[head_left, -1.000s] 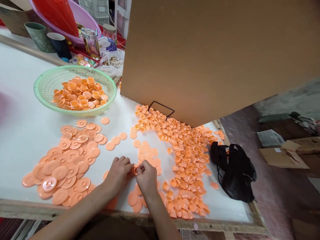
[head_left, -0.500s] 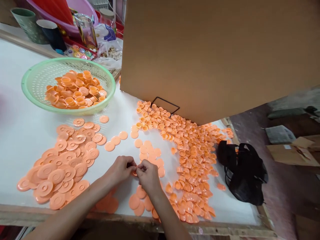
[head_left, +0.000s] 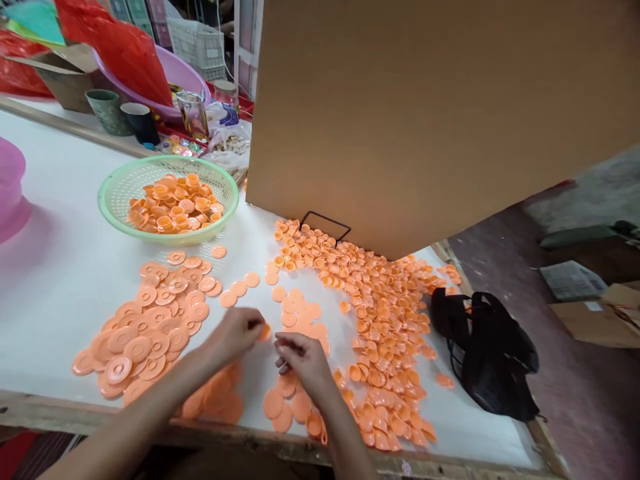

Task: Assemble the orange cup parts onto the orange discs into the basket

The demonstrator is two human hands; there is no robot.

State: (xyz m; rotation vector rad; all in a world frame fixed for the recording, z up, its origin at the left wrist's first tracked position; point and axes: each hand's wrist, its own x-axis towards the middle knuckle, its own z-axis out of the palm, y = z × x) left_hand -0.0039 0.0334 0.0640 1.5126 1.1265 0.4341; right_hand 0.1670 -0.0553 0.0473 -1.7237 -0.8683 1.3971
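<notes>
My left hand (head_left: 239, 333) pinches a small orange plastic toy piece (head_left: 265, 331); whether it is a cup, a saucer or both is too blurred to tell. Just to its right my right hand (head_left: 301, 357) is apart from the piece, fingers loosely bent and separated, with nothing visible in them. Flat orange toy saucers (head_left: 295, 310) lie beyond and below the hands. Left of my left arm is a spread pile of ringed saucers (head_left: 160, 317). A large heap of small orange toy cups (head_left: 380, 327) curves along the right side.
A green-rimmed basket (head_left: 113, 223) behind the saucer pile holds orange cups and saucers. A big cardboard box (head_left: 400, 120) stands over the back of the cup heap, beside a black wire frame (head_left: 325, 217). A black bag (head_left: 487, 353) lies at the table's right edge. Mugs (head_left: 107, 110) stand farther back.
My hands were together at the piece and have drawn apart. It stays in my left hand, while my right hand's fingers have loosened. The camera view has shifted, showing more on the left.
</notes>
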